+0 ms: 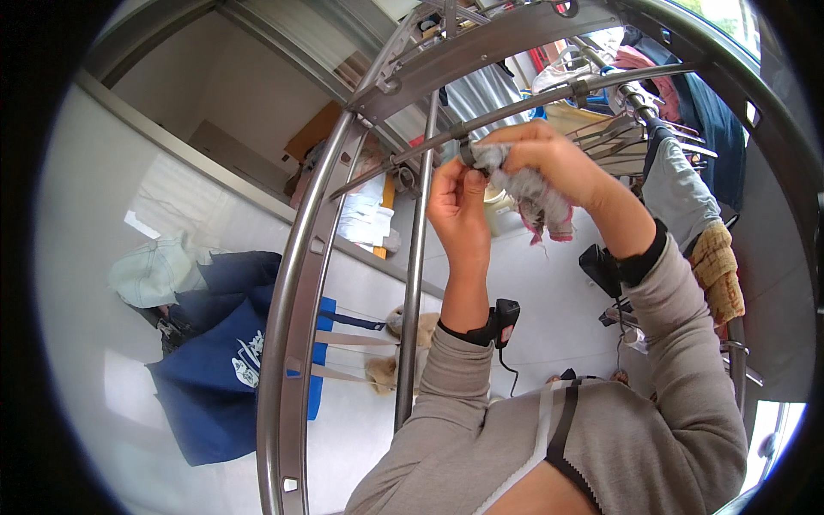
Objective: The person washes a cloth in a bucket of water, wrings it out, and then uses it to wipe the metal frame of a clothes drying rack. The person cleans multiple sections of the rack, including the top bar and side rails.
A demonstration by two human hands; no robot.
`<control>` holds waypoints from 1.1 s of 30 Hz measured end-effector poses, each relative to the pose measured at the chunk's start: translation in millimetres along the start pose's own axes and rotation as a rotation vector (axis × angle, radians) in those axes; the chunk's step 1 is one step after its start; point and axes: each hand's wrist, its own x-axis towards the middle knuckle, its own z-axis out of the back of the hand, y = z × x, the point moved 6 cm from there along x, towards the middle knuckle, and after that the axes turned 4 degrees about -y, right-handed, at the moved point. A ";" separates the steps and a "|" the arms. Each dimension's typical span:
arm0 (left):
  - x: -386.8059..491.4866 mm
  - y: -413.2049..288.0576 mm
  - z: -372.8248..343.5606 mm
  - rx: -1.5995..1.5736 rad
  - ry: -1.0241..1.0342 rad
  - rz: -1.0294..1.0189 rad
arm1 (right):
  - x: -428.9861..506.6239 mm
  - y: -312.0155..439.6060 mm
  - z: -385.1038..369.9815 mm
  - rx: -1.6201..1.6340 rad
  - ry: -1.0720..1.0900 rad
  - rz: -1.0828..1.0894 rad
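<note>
My right hand (547, 158) grips a ragged grey cloth (524, 187) with frayed pink edges and presses its upper end against a dark ring fitting (466, 152). That fitting hangs from a thin metal crossbar (502, 116) of a steel rack. Close on the left, my left hand (458, 203) pinches the lower part of the same fitting between thumb and fingers. The lower end of the cloth dangles loose below my right hand. My fingers hide part of the fitting.
A steel upright (293, 270) and a thinner pole (415, 270) stand to my left. Beyond them, a navy bag (212, 360) and a pale cap (154, 273) hang by the white wall. Clothes hangers (605, 138), jeans (718, 129) and a yellow towel (718, 273) are on the right.
</note>
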 end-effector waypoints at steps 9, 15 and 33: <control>0.6 -2.1 2.6 0.084 0.005 0.046 | -8.3 12.9 0.0 -0.864 -0.186 0.561; 3.3 -2.1 3.4 0.086 0.001 0.053 | -15.7 3.5 -9.8 -0.720 -0.280 0.498; 3.7 3.9 11.0 0.059 0.027 0.065 | -33.2 -4.5 -35.3 -0.252 -0.626 0.212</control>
